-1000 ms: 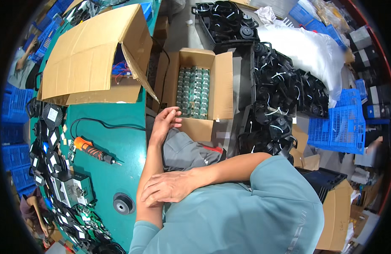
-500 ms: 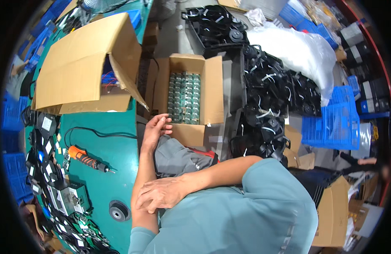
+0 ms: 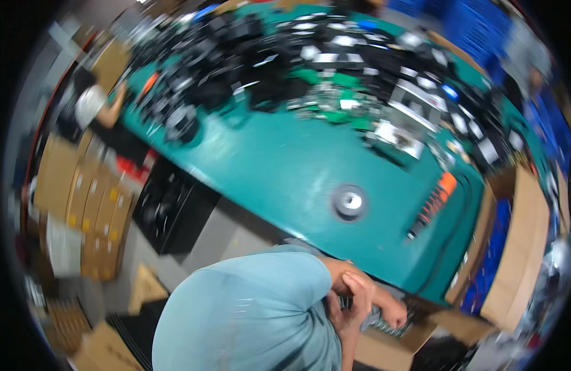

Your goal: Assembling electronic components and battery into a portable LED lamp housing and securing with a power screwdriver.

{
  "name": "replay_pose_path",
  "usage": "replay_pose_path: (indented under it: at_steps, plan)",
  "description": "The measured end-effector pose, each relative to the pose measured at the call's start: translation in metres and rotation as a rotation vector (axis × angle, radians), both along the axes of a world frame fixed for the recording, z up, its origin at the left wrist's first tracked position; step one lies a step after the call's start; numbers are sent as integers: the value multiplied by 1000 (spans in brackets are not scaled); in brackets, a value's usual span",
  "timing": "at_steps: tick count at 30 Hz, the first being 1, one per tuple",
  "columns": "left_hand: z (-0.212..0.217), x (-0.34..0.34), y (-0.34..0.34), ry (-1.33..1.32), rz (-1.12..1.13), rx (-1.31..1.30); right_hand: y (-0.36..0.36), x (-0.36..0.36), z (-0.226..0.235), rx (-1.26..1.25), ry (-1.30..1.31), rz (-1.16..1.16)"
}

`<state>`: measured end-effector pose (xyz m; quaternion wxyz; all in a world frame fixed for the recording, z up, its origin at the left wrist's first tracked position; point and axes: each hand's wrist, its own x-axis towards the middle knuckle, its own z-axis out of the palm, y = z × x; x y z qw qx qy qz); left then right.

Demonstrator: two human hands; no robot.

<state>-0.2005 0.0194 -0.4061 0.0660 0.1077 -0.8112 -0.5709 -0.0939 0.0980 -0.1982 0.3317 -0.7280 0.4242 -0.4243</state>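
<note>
So the right hand [image 3: 355,303] is laid across the left forearm [image 3: 378,295], fingers bent against the skin, can't tell if they're squeezing or just resting. The left hand [image 3: 392,313] has its fingers curled in, and it's too blurry to say whether anything's in there. Right by those left fingers are the circuit boards [image 3: 394,329] in an open carton [image 3: 383,352]; can't make out if they touch. Beyond both sets of fingers is the green bench [image 3: 267,167], with a round black part [image 3: 349,203] pretty much straight past the right fingers and an orange-and-black power screwdriver [image 3: 432,205] past the left ones. Off to the right of the left fingers there's a bigger cardboard box [image 3: 525,247] with blue stuff inside.
</note>
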Motion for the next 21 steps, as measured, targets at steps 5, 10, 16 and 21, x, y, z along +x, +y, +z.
replay_pose_path:
  at_steps: [5, 10, 16, 21]
  plan:
    - [6, 80, -25, -44, 305, 37, -32, 32, 9, -135, 190, 340]
    - [18, 151, -33, -30, 614, 56, -45, 74, 25, -37, 285, 627]
    - [24, 216, -30, -6, 883, 96, -57, 136, 18, -149, 101, 928]
    - [24, 264, -27, -16, 1011, 121, -70, 173, 12, -175, 50, 1118]
